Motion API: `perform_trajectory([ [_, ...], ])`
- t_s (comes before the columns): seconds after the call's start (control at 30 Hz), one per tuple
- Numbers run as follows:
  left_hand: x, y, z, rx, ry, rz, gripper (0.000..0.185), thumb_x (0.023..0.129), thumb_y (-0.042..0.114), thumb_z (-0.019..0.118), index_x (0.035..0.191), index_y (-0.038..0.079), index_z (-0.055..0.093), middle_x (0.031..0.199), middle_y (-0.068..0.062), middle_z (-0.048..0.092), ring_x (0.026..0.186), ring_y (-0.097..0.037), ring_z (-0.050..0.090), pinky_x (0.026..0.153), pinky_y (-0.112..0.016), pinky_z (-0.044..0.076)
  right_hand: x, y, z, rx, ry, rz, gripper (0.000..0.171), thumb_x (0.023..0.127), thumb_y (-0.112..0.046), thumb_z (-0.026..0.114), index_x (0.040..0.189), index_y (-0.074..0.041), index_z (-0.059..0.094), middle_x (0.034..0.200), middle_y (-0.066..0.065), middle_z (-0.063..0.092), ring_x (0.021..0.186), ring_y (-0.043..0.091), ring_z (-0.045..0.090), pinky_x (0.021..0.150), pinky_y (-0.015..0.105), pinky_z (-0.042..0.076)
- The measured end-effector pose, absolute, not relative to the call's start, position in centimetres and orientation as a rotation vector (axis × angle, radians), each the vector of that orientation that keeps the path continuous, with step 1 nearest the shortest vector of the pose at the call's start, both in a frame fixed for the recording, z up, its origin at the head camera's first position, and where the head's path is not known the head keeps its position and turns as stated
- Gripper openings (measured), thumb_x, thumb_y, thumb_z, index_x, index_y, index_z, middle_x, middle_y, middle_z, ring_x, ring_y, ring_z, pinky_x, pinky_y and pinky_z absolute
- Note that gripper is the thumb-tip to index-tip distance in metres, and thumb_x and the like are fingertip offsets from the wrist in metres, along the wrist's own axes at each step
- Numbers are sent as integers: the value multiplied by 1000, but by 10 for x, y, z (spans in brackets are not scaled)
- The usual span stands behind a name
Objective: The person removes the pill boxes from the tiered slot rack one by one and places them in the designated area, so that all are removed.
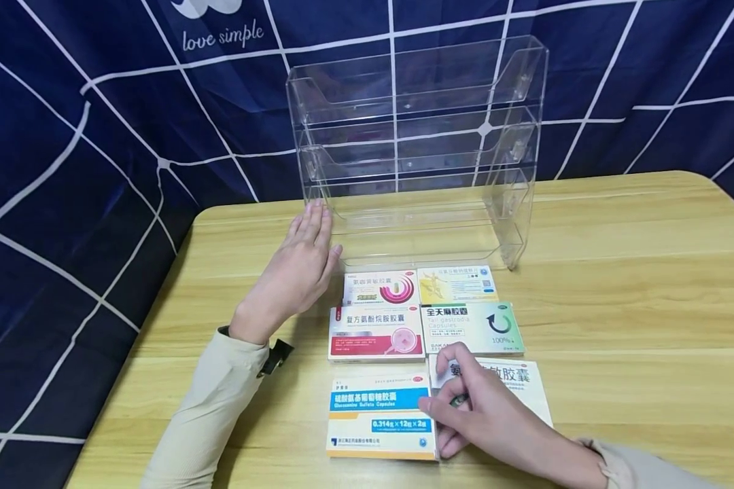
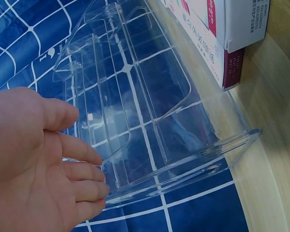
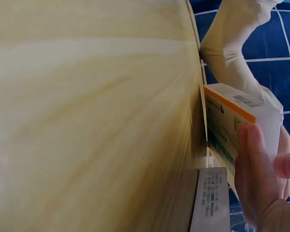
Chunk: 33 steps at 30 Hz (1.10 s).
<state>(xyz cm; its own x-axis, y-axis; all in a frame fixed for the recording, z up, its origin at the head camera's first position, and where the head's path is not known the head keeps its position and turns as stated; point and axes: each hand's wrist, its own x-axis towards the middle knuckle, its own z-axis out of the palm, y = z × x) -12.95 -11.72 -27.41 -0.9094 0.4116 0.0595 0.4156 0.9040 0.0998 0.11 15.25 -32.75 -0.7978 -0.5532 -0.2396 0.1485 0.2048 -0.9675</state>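
My right hand (image 1: 495,414) pinches the right edge of a white, blue and orange medicine box (image 1: 373,435), labelled Glucosamine Sulfate Capsules. In the right wrist view, fingertips lie against one broad face of that box (image 3: 220,118) and the thumb is on the other side. Partly hidden under this hand is a white medicine box (image 1: 535,390). My left hand (image 1: 302,268) has its fingers extended at the lower left side of a clear plastic tiered rack (image 1: 416,251). In the left wrist view, the fingertips are right at the rack's side panel (image 2: 179,176).
Behind the held box lie a red-and-white box (image 1: 376,334), a green-and-white box (image 1: 474,333), a pink-ringed box (image 1: 373,288) and a yellow-and-white box (image 1: 455,285). The wooden table (image 1: 636,285) backs onto a blue gridded cloth (image 1: 220,136). A black clip (image 1: 275,358) sits by the left cuff.
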Motion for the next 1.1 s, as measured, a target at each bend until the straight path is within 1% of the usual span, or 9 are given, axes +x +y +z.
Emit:
perform_trajectory([
  [0.17,-129,-117,-274,-658,-3032,-167,61,105,31,26,150,-9,11,158,-24,2,148,-33,-1,121,-43,4,0,151,-326,-336,1963,-1615,43,96,-24,60,106,1,27,72,13,64,53,26,67,50,39,58],
  [0.23,-129,-116,-274,-661,-3030,-161,61,105,31,26,149,-9,12,158,-24,2,148,-33,0,121,-43,4,1,152,-324,-416,2083,-1522,38,96,-28,59,105,-2,32,67,6,63,50,18,65,48,33,57],
  [0.37,-130,-116,-274,-671,-3025,-152,62,105,32,26,149,-10,13,158,-25,3,148,-35,1,121,-44,5,11,153,-318,-938,2571,-1045,27,95,-39,59,101,-14,49,60,-17,45,46,-6,41,42,10,35],
  [0.47,-129,-116,-274,-664,-3027,-150,62,105,32,26,149,-10,12,158,-25,2,148,-34,0,121,-44,5,19,149,-317,-1388,2871,-632,28,91,-41,64,105,-17,58,66,-17,42,52,-6,34,41,7,22],
  [0.6,-129,-117,-274,-654,-3030,-155,62,105,32,25,149,-10,11,158,-25,1,148,-35,0,121,-45,5,27,142,-321,-1409,3007,-232,46,86,-48,67,120,-19,56,77,-3,53,57,8,48,37,15,25],
  [0.73,-129,-116,-274,-661,-3036,-159,62,105,32,25,149,-10,12,158,-25,1,148,-35,1,121,-45,5,39,140,-329,-1030,3035,80,67,83,-71,51,127,-21,49,71,3,50,50,15,42,35,20,23],
  [0.8,-129,-115,-274,-668,-3036,-162,62,105,32,26,149,-10,13,158,-26,1,148,-35,1,121,-45,4,44,140,-332,-992,3072,159,75,81,-78,42,126,-18,51,71,5,49,52,15,41,37,23,30],
  [0.97,-129,-116,-273,-661,-3029,-163,62,105,31,28,149,-10,13,158,-26,2,147,-36,1,121,-45,4,39,134,-338,-1510,3065,200,62,93,-65,40,122,-14,59,93,9,63,79,20,60,61,31,52],
  [1.1,-129,-117,-274,-656,-3030,-169,61,105,30,29,149,-10,13,158,-26,3,147,-35,1,121,-45,4,36,125,-344,-1836,2902,242,62,99,-59,31,123,-11,63,117,10,66,103,22,65,80,28,55],
])
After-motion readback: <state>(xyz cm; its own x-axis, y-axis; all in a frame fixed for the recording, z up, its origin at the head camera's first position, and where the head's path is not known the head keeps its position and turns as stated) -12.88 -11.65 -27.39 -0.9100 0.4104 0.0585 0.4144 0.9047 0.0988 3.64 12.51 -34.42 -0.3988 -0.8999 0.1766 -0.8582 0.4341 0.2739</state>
